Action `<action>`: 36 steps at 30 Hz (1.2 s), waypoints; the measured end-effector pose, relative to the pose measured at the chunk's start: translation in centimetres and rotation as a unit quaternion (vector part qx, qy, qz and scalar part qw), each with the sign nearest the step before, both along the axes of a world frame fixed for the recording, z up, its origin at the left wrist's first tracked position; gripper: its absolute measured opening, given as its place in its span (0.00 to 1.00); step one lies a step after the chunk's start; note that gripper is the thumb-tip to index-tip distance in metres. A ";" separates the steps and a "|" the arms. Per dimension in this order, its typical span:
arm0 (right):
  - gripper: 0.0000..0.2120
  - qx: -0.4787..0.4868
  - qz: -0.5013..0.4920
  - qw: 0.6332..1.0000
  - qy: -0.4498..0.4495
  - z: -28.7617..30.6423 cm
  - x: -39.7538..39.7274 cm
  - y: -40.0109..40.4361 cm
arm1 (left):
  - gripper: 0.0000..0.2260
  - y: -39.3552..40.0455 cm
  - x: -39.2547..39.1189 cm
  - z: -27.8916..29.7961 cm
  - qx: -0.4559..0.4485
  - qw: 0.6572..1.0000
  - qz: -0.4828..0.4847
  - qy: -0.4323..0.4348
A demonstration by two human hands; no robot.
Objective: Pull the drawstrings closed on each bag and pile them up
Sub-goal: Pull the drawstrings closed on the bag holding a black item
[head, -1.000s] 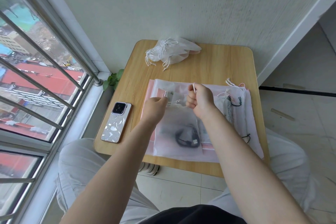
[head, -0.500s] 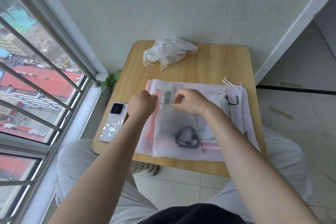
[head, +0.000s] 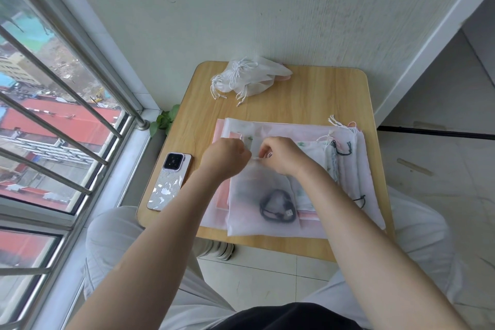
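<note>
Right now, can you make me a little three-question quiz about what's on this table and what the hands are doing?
1. True or false: the phone lies left of the flat bags.
2. Which bag are both hands working on? A) the bag with the dark cable B) a bag in the closed pile
3. Fill in: the closed pile sits at the table's ____ edge, by the wall.

Key: 1 true. 2 A: the left hand and right hand pinch at its top edge. 3 far.
</note>
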State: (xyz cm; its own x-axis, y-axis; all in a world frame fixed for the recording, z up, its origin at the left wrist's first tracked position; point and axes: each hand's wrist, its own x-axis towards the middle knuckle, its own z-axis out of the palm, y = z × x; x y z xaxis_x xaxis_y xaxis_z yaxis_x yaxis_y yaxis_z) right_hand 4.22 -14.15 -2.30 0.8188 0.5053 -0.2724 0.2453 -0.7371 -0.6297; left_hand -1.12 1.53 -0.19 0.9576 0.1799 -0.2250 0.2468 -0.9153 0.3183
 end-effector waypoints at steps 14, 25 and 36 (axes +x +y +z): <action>0.14 0.096 -0.049 0.991 0.074 0.1 -1.1 1.2 | 0.10 -0.1 -0.5 0.9 -0.417 0.904 0.083 0.045; 0.13 0.075 0.016 0.979 0.188 2.7 1.1 -1.0 | 0.09 -0.5 -0.1 -0.4 -0.269 0.960 0.076 0.008; 0.18 0.363 -0.203 0.909 0.020 3.0 0.6 1.2 | 0.09 -0.6 0.2 -0.3 -0.295 0.954 0.043 0.030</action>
State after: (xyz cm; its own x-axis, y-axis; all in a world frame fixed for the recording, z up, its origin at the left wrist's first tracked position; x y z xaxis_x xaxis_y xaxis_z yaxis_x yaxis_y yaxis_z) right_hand 4.84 -12.98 0.71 0.9748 0.2220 -0.0206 0.0127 -0.1474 -0.9890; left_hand -0.92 0.94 -0.46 0.9270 0.0828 -0.3659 0.3477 -0.5559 0.7550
